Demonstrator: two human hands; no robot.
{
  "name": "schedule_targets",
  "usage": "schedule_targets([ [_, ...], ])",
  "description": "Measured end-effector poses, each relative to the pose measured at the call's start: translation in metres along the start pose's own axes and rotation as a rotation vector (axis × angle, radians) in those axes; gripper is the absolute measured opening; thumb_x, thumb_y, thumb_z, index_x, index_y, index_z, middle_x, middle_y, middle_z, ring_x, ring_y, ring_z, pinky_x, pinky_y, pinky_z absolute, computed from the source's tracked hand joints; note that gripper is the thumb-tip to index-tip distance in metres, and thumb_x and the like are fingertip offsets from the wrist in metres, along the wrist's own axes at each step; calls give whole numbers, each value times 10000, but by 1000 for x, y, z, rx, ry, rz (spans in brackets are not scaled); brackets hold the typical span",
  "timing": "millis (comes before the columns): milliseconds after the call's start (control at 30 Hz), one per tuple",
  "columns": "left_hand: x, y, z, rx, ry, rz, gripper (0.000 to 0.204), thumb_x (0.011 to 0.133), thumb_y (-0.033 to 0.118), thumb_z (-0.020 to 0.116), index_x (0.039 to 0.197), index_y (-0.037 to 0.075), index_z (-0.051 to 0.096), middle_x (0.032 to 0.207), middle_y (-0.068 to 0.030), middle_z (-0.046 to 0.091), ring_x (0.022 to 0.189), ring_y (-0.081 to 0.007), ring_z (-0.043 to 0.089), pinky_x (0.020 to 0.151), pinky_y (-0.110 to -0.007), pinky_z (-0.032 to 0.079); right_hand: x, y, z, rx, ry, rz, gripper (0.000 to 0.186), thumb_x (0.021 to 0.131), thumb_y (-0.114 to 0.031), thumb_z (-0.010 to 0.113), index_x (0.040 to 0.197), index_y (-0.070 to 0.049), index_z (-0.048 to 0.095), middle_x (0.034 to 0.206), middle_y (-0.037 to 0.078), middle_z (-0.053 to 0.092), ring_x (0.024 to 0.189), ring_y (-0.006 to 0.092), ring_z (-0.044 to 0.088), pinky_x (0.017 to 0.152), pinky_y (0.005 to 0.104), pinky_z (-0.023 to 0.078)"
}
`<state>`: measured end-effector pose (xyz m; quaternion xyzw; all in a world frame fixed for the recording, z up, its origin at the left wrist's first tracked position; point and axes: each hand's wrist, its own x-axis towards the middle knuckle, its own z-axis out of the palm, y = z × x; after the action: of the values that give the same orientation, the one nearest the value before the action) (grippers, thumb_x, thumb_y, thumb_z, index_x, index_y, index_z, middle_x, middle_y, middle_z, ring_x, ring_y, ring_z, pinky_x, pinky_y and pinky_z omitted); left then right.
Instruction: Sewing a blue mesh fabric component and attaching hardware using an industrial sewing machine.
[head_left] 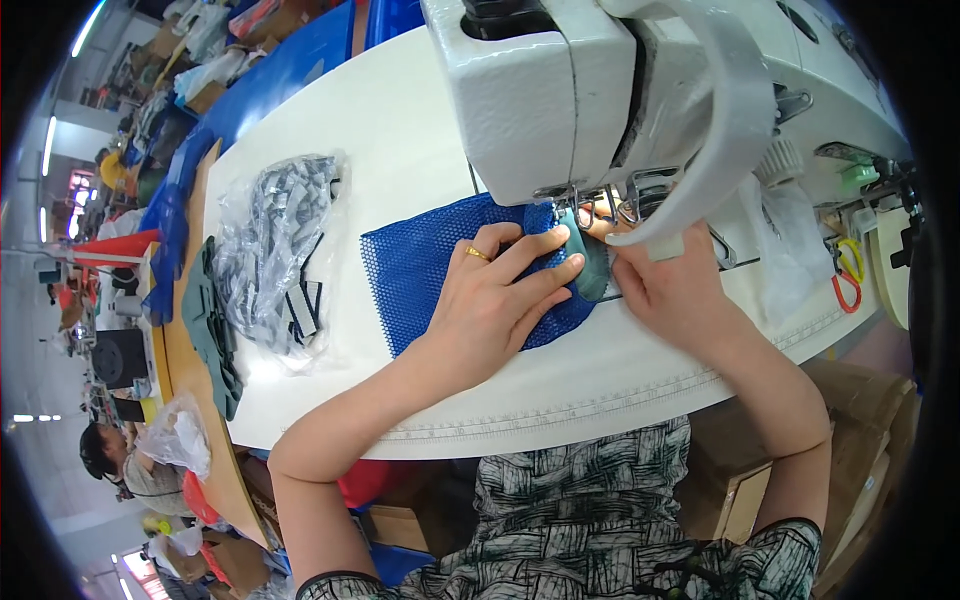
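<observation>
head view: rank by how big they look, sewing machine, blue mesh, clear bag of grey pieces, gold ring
1. sewing machine, though it sits nearest the camera
2. clear bag of grey pieces and blue mesh: too close to rank, mesh partly hidden under the left hand
3. gold ring

Mesh fabric (420, 265) lies on the table (400, 130) under the sewing machine (560, 90), plastic bag (275, 255) to its left.

The left hand (497, 300) lies flat on blue mesh fabric (420, 265) on the white tabletop (390, 140), fingers reaching toward the sewing machine (560, 90). The right hand (672, 282) presses a teal piece (592, 272) just beside the needle area. A clear bag of grey straps (275, 250) lies to the left.
</observation>
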<state>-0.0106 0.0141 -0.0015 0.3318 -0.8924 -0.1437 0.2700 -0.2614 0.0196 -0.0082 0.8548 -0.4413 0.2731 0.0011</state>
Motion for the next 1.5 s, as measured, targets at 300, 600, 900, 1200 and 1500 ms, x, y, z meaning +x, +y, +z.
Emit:
schedule_targets([
  [300, 2, 2, 2, 26, -29, -29, 331, 964, 191, 756, 1285, 116, 765, 1365, -79, 652, 1183, -322, 554, 959, -449, 435, 3, 3, 1, -23, 34, 7, 271, 804, -87, 717, 1070, -67, 767, 1145, 89, 699, 1325, 320, 568, 1149, 522, 406],
  [600, 11, 13, -11, -2, -80, -116, 327, 975, 164, 745, 1296, 99, 754, 1299, -129, 654, 1138, -346, 577, 1036, -442, 436, -9, -3, -5, -102, 37, -127, 242, 747, -78, 714, 986, -48, 739, 1111, 93, 687, 1251, 306, 599, 1097, 499, 448],
  [900, 37, 24, -43, 87, -256, -86, 184, 918, 225, 762, 915, 41, 751, 1022, -131, 627, 997, -319, 590, 892, -441, 419, -8, -15, -15, 210, -14, -59, 256, 703, -91, 719, 957, -82, 692, 990, 57, 626, 1028, 282, 601, 986, 480, 463],
  [1200, 5, 36, -31, 32, -262, 78, 220, 832, 205, 829, 989, 95, 722, 1147, -77, 610, 1111, -286, 570, 952, -456, 386, -14, -20, -11, 188, -9, -273, 245, 717, -264, 823, 857, -109, 696, 996, 16, 629, 1070, 225, 615, 977, 420, 493],
  [1500, 0, 19, -27, 88, -236, 47, 421, 796, 391, 896, 1037, 106, 701, 1244, -50, 640, 1218, -288, 564, 1112, -505, 325, -17, -25, -9, 212, 32, -207, 172, 770, -198, 813, 848, -98, 697, 1091, 19, 681, 1108, 232, 641, 856, 365, 539],
])
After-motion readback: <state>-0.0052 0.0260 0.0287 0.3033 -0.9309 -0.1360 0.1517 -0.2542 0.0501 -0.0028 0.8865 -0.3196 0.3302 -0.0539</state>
